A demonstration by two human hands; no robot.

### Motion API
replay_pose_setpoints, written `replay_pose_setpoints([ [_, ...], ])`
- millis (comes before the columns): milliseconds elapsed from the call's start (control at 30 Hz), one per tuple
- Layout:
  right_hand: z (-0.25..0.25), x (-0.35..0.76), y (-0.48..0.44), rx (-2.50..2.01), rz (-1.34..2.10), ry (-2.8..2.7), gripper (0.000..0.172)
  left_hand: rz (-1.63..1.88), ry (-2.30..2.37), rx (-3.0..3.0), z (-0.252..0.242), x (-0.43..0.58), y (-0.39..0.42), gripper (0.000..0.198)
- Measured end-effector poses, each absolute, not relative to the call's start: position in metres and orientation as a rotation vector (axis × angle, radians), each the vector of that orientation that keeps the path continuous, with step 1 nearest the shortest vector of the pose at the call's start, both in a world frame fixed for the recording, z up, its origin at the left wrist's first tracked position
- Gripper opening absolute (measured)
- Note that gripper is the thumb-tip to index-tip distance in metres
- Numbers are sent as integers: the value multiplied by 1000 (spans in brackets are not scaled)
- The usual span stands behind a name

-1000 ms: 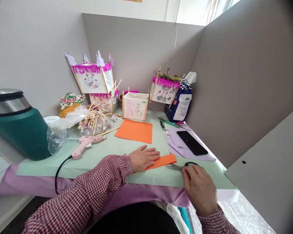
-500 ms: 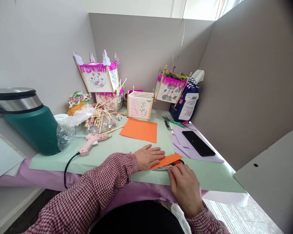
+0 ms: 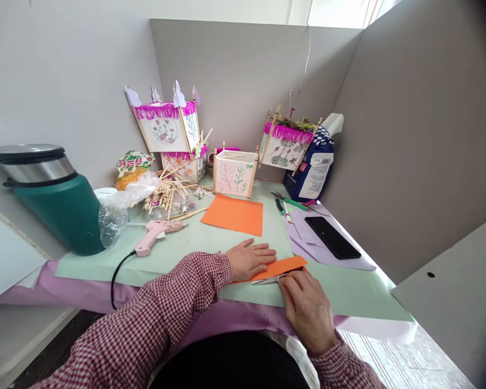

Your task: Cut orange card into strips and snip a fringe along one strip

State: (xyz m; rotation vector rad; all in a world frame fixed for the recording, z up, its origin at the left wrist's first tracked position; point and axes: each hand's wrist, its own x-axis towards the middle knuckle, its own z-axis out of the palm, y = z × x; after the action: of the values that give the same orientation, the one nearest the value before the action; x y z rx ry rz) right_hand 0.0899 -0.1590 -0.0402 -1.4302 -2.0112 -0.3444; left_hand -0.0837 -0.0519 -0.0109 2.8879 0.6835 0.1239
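My left hand (image 3: pixel 250 260) lies flat with fingers spread, pressing a narrow orange paper strip (image 3: pixel 285 266) onto the pale green table covering (image 3: pixel 178 259). In my right hand (image 3: pixel 311 310) is a pair of scissors (image 3: pixel 267 280), gripped around the pivot and handles. Their silvery blades point left along the strip's near edge; the fingers partly hide the handles. Beyond my hands rests a larger orange paper sheet (image 3: pixel 235 215), flat on the table.
A pink glue gun (image 3: pixel 152 236) and a green bottle (image 3: pixel 60 210) are on the left, near a heap of wooden sticks (image 3: pixel 170 192). Decorated paper lanterns (image 3: pixel 235 174) stand behind. At right lie a black phone (image 3: pixel 332 237), purple paper (image 3: pixel 303 240) and green-handled pliers (image 3: pixel 295 203).
The whole view has shifted slightly, so everything appears a little further right. Both hands keep nearly the same position on the strip and scissors.
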Motion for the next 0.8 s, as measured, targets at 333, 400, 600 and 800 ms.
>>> replay_pose_setpoints([
  [333,-42,87,-158,-1379,-342,-2017,18,136,694,2894,-12,-83,-52,43],
  [400,-43,87,-158,-1347,-331,-2030,17,140,689,2898,-13,-83,-51,43],
  [600,-45,82,-158,-1332,-308,-2014,16,136,684,2905,-12,-83,-52,43],
  [800,-46,76,-161,-1312,-299,-2034,16,159,688,2905,-14,-84,-51,42],
])
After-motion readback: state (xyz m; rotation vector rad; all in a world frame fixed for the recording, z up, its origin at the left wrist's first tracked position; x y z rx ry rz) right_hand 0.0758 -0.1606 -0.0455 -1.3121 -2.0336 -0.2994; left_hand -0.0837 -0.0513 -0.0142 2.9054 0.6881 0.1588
